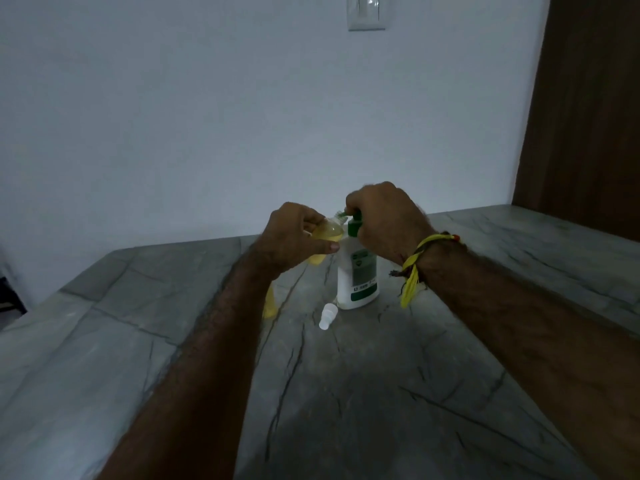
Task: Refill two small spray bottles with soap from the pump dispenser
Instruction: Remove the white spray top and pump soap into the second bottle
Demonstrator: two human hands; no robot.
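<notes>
Both forearms are reaching forward over the grey veined stone tabletop [381,393]. The left hand [294,237] is gripping one small clear spray bottle of yellow soap [323,237], tilting its mouth toward the nozzle. The right hand [384,220] is curling over the green pump head of the single white dispenser bottle [358,275]. Below the left hand, one white spray cap [327,317] is lying, and a second yellow bottle [269,303] is standing beside the left forearm.
</notes>
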